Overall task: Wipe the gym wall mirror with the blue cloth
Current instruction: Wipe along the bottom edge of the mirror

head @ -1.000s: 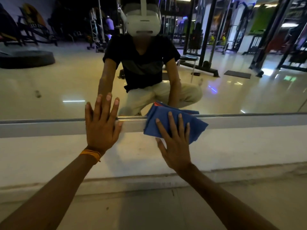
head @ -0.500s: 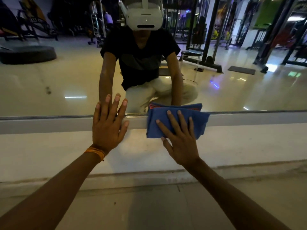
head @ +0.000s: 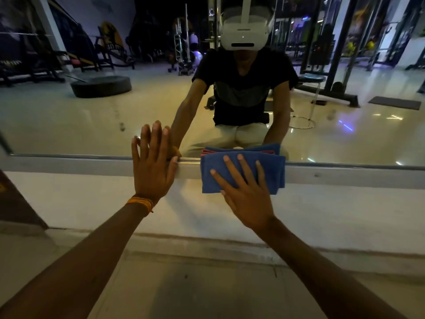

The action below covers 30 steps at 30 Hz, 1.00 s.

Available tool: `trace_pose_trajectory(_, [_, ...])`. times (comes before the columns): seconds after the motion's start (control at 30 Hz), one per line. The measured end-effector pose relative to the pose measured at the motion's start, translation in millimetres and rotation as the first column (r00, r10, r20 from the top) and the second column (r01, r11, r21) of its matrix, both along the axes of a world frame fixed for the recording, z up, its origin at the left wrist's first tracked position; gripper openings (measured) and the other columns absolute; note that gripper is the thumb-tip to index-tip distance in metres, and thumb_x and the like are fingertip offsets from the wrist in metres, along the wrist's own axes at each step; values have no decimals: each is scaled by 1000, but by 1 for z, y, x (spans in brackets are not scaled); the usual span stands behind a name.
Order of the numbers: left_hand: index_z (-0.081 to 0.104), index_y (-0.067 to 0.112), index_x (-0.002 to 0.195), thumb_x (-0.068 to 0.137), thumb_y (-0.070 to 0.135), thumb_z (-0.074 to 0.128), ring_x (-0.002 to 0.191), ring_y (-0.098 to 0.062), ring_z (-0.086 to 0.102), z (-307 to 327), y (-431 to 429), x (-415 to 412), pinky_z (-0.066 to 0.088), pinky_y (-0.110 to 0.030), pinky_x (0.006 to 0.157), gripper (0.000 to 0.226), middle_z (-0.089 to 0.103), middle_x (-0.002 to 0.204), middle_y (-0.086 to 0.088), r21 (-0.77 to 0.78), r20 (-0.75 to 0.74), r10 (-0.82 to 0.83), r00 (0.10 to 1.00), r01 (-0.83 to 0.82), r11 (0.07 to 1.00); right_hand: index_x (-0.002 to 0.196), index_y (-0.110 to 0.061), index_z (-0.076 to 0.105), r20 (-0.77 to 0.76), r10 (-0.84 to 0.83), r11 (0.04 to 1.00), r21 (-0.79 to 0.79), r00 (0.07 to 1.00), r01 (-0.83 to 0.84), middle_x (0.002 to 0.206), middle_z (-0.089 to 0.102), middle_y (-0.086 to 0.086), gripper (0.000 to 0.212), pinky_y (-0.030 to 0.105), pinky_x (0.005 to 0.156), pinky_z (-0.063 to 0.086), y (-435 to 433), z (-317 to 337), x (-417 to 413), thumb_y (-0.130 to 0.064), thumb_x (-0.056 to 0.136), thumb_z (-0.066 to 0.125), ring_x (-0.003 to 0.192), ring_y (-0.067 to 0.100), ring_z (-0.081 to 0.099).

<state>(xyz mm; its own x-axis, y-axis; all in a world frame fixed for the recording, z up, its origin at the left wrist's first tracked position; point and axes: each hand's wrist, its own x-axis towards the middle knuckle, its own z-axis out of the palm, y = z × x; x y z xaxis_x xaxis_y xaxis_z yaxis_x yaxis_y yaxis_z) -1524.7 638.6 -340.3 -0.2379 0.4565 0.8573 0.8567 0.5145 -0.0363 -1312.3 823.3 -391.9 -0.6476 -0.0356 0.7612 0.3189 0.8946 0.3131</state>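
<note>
- The blue cloth (head: pixel 273 176) is folded into a thick rectangle and lies flat against the pale metal strip (head: pixel 345 177) along the bottom edge of the mirror (head: pixel 69 125), its top edge reaching the glass
- The right hand (head: pixel 247 194) presses on the cloth with a wide grip: fingers straight and spread over the fabric, palm just below the cloth's lower edge, nothing curled round it
- The left hand (head: pixel 153 166) is just beside the cloth, to its left; its grip is also wide, holding nothing, palm flat over the strip and fingertips up on the glass
- An orange thread band (head: pixel 139 203) circles the left wrist
- Below the strip runs a white wall (head: pixel 80 199), then the floor (head: pixel 195 284)
- The glass reflects the crouching person in a white headset (head: pixel 243 33), the cloth with a reddish edge showing, and a black tyre (head: pixel 101 86) lying on a glossy gym floor
</note>
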Motion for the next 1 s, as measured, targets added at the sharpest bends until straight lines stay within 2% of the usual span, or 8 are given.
trace_pose_trajectory(0.13, [14, 7, 163, 104, 43, 38, 158, -40, 3, -2, 1, -2, 10, -66, 124, 73, -3, 171, -12, -14, 3, 15, 1000, -15, 1000, 162, -34, 22, -52, -2, 998, 70, 999, 6, 170, 18, 8, 69, 61, 125, 10, 45, -9, 34, -39, 102, 56, 156, 36, 15])
trace_pose_trajectory(0.27, [15, 3, 162, 103, 43, 35, 157, -42, 0, -7, 9, -7, 7, -68, 124, 74, -7, 170, -12, 10, -13, 20, 1000, -20, 1000, 160, -35, 26, -148, -89, 996, 3, 985, 90, 172, 9, 6, 71, 63, 124, 8, 59, -20, 50, -39, 98, 61, 157, 36, 9])
trace_pose_trajectory(0.37, [7, 6, 163, 106, 49, 26, 156, -39, -2, -9, 10, -7, 5, -66, 124, 73, -11, 170, -9, 14, -23, 15, 1000, -15, 1000, 160, -33, 26, -49, 12, 999, 38, 999, -10, 171, 12, 7, 71, 61, 125, 0, 17, -12, 3, -36, 98, 59, 157, 37, 10])
trace_pose_trajectory(0.47, [-2, 14, 164, 108, 52, 22, 156, -37, -4, -7, 4, -8, 6, -65, 125, 72, -13, 170, -7, -7, -19, -4, 1000, 4, 1000, 161, -31, 28, -6, 96, 993, 74, 995, -95, 169, 21, 7, 67, 56, 127, 4, 5, -3, -17, -34, 101, 57, 155, 34, 18])
trace_pose_trajectory(0.67, [0, 13, 164, 107, 48, 25, 156, -40, -1, -4, 2, -1, 7, -66, 125, 72, -8, 170, -11, -14, 45, -11, 999, 12, 1000, 162, -34, 23, -105, -93, 994, 47, 990, 98, 171, 12, 7, 71, 61, 125, 5, 77, -19, 73, -40, 99, 56, 158, 36, 6])
trace_pose_trajectory(0.77, [0, 13, 164, 107, 49, 24, 157, -42, 2, -4, -1, -6, 6, -64, 125, 71, -5, 170, -13, -44, 40, -13, 999, 15, 999, 162, -33, 22, -80, -54, 999, -8, 995, 53, 172, 7, 8, 71, 61, 124, -1, 48, -13, 44, -38, 99, 55, 158, 37, 4])
trace_pose_trajectory(0.9, [0, 17, 165, 108, 48, 25, 158, -37, 0, -1, -6, -12, 4, -60, 126, 69, -8, 171, -7, -56, 21, -74, 997, 75, 996, 160, -31, 28, -6, 24, 1000, 1, 1000, -24, 170, 12, 9, 74, 60, 125, -1, -12, -9, -21, -33, 95, 64, 156, 38, 10])
trace_pose_trajectory(1.0, [10, 12, 163, 107, 42, 35, 158, -38, 5, 2, -11, -15, 7, -58, 126, 69, 5, 170, -13, -53, 6, -118, 993, 118, 992, 160, -32, 26, -23, 31, 998, 57, 999, -29, 172, 7, 7, 70, 58, 126, 0, 6, -11, -9, -31, 99, 58, 158, 35, 5])
